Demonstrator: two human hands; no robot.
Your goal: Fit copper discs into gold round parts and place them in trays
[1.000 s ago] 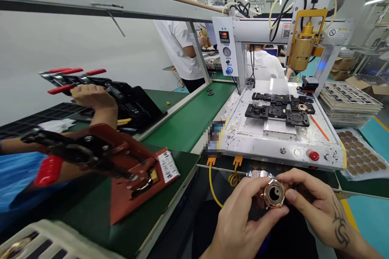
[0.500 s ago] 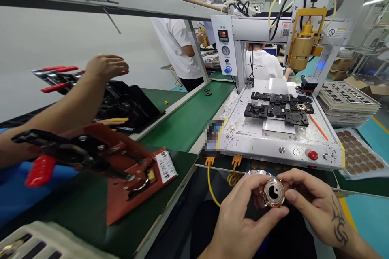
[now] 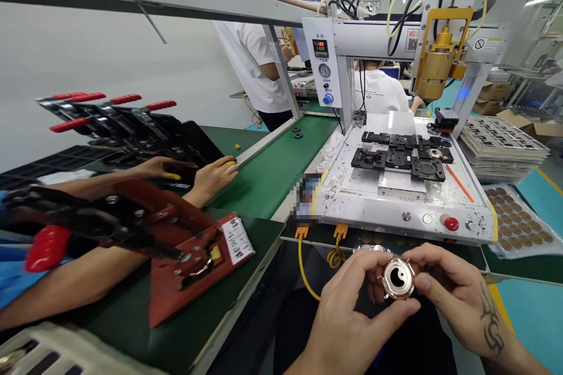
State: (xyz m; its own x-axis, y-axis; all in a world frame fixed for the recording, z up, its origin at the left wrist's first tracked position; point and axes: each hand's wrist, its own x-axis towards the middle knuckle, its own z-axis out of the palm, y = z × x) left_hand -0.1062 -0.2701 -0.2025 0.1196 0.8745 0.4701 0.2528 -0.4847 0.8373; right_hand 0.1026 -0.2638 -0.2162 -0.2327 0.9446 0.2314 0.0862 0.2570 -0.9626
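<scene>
Low in the head view, a rose-gold watch case (image 3: 399, 279) with a round silvery centre and a dark curved opening is held between both hands. My left hand (image 3: 352, 310) grips its left and lower edge with thumb and fingers. On the right side, my right hand (image 3: 453, 293) pinches the rim between thumb and forefinger. The case faces up toward me, over my dark-clothed lap. Its back is hidden by the fingers.
Ahead stands a white dispensing machine (image 3: 409, 211) carrying black fixtures (image 3: 398, 155). A sheet of brown discs (image 3: 521, 220) lies right of it, by stacked trays (image 3: 505, 143). At left are a red toggle press (image 3: 189, 269), a green conveyor (image 3: 264, 176) and a co-worker's hand (image 3: 215, 179).
The watch case has tilted slightly in my fingers, with both hands staying in nearly the same place. The co-worker's raised hand has come down to the conveyor's edge.
</scene>
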